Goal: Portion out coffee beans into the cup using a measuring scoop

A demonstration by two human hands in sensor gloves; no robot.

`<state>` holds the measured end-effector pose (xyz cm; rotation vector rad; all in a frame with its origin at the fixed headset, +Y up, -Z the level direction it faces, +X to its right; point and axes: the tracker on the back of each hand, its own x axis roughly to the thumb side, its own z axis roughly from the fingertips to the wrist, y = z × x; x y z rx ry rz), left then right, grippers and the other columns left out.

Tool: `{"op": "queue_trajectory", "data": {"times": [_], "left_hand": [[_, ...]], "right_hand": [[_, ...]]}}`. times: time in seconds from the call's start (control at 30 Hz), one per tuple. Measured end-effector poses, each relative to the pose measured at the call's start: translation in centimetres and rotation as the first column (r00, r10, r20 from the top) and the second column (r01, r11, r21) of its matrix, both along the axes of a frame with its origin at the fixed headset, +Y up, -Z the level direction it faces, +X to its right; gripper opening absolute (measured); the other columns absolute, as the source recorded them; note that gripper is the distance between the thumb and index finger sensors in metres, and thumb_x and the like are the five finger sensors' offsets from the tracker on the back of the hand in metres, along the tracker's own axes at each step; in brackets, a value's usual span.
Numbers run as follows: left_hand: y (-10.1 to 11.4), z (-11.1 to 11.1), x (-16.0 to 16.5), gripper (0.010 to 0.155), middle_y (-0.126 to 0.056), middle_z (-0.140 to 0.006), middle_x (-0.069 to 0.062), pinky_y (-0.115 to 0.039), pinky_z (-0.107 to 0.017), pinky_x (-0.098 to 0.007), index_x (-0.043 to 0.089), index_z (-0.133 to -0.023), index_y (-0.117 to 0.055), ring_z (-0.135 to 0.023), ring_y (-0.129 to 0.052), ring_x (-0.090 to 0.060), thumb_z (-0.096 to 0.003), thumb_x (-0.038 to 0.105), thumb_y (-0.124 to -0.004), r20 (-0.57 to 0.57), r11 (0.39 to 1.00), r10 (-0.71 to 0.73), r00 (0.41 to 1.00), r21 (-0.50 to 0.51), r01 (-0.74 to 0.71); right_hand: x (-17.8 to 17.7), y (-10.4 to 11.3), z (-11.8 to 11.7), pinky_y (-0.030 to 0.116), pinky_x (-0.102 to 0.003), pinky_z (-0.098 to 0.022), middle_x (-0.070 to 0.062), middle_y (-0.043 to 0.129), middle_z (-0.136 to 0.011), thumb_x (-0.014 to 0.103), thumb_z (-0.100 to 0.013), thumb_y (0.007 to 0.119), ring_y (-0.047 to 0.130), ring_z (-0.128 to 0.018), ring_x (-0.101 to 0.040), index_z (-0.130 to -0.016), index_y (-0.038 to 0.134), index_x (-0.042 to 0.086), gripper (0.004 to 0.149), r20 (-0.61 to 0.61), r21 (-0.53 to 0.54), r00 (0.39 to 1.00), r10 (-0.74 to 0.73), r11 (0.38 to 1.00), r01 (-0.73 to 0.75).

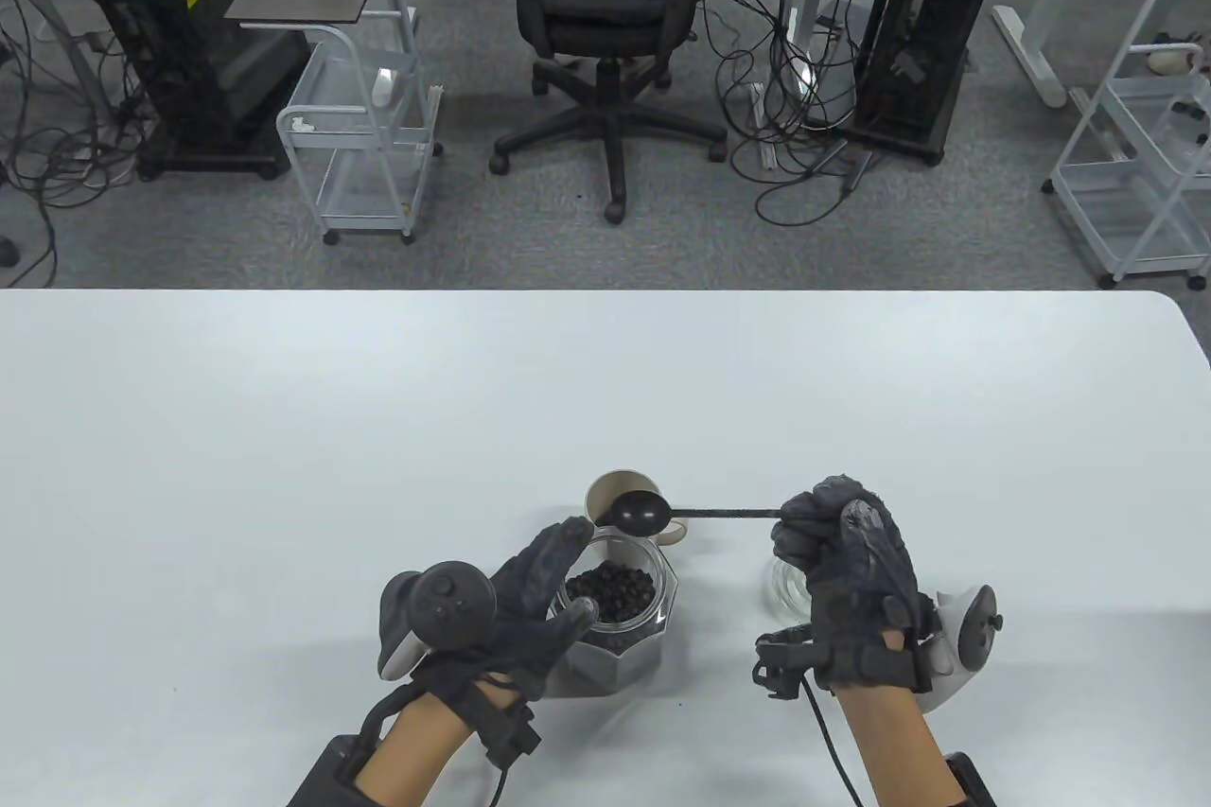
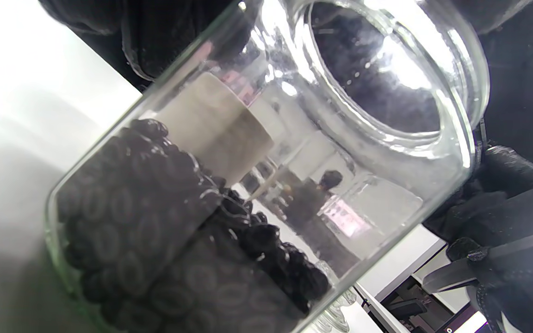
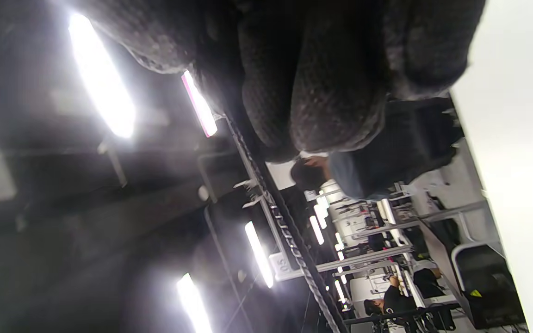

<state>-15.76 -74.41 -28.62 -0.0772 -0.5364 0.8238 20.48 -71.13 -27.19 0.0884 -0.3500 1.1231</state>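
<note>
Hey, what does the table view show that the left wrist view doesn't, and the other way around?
Only the table view shows the right hand gripping the black measuring scoop, its bowl over the paper cup, and a glass lid partly under that hand. Only the left wrist view shows the jar's clear wall up close, with the cup seen through it. Both show the left hand holding the glass jar of coffee beans.

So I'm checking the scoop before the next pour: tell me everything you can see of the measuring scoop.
The measuring scoop is black, with a round bowl and a long, thin, straight handle. It lies roughly level, its bowl over the cup, just beyond the bean jar. The right hand grips the handle's far end in curled fingers. Whether the bowl holds beans cannot be told.
</note>
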Motion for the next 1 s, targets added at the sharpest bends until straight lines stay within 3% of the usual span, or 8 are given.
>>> {"op": "queue_trajectory", "data": {"times": [0.1, 0.2, 0.4, 0.63, 0.77, 1.0], "left_hand": [[0.0, 0.0, 0.0, 0.084, -0.047, -0.116, -0.023, -0.051, -0.067, -0.072, 0.031, -0.115, -0.033, -0.099, -0.066, -0.056, -0.0463, 0.075, -0.054, 0.001, 1.0, 0.0, 1.0, 0.0, 0.0], [0.0, 0.0, 0.0, 0.084, -0.047, -0.117, -0.023, -0.051, -0.067, -0.072, 0.031, -0.115, -0.033, -0.099, -0.066, -0.056, -0.0463, 0.075, -0.054, 0.003, 1.0, -0.004, 1.0, -0.002, 0.004], [0.0, 0.0, 0.0, 0.084, -0.047, -0.116, -0.023, -0.051, -0.067, -0.072, 0.031, -0.115, -0.033, -0.099, -0.066, -0.056, -0.0463, 0.075, -0.054, 0.003, 1.0, -0.004, 1.0, -0.001, 0.004], [0.0, 0.0, 0.0, 0.084, -0.047, -0.116, -0.023, -0.051, -0.067, -0.072, 0.031, -0.115, -0.033, -0.099, -0.066, -0.056, -0.0464, 0.075, -0.054, 0.003, 1.0, -0.004, 1.0, -0.001, 0.004], [0.0, 0.0, 0.0, 0.084, -0.047, -0.116, -0.023, -0.051, -0.067, -0.072, 0.031, -0.115, -0.033, -0.099, -0.066, -0.056, -0.0463, 0.075, -0.054, 0.003, 1.0, -0.004, 1.0, -0.001, 0.004], [0.0, 0.0, 0.0, 0.084, -0.047, -0.116, -0.023, -0.05, -0.067, -0.072, 0.031, -0.115, -0.033, -0.099, -0.066, -0.056, -0.0464, 0.075, -0.054, 0.003, 1.0, -0.004, 1.0, -0.002, 0.004]], "right_hand": [[-0.2, 1.9, 0.7, 0.075, -0.054, -0.046, -0.017, 0.09, -0.073, 0.037, -0.056, 0.071, 0.096, -0.055, -0.04, -0.089, 0.076, 0.015, 0.041, 0.065, 0.11, 0.985, 0.159, 0.98, -0.166], [-0.9, 3.4, 1.5, 0.076, -0.054, -0.045, -0.017, 0.091, -0.072, 0.037, -0.055, 0.072, 0.096, -0.053, -0.04, -0.088, 0.078, 0.015, 0.04, 0.135, 0.204, 0.936, 0.325, 0.915, -0.347], [-4.2, 5.3, 2.8, 0.074, -0.057, -0.045, -0.019, 0.091, -0.072, 0.035, -0.053, 0.074, 0.095, -0.053, -0.043, -0.087, 0.08, 0.015, 0.04, 0.216, 0.352, 0.773, 0.597, 0.691, -0.632], [-7.3, 4.9, 2.9, 0.075, -0.057, -0.042, -0.02, 0.091, -0.074, 0.034, -0.051, 0.076, 0.097, -0.048, -0.043, -0.087, 0.082, 0.017, 0.04, 0.26, 0.377, 0.575, 0.776, 0.466, -0.8], [-8.2, 4.2, 2.5, 0.075, -0.057, -0.041, -0.02, 0.092, -0.074, 0.033, -0.051, 0.077, 0.097, -0.046, -0.043, -0.087, 0.082, 0.016, 0.04, 0.249, 0.379, 0.521, 0.817, 0.413, -0.828], [-9.1, 3.5, 1.7, 0.074, -0.058, -0.041, -0.021, 0.092, -0.073, 0.033, -0.05, 0.078, 0.096, -0.046, -0.044, -0.086, 0.083, 0.016, 0.04, 0.151, 0.379, 0.504, 0.85, 0.422, -0.824]]}}
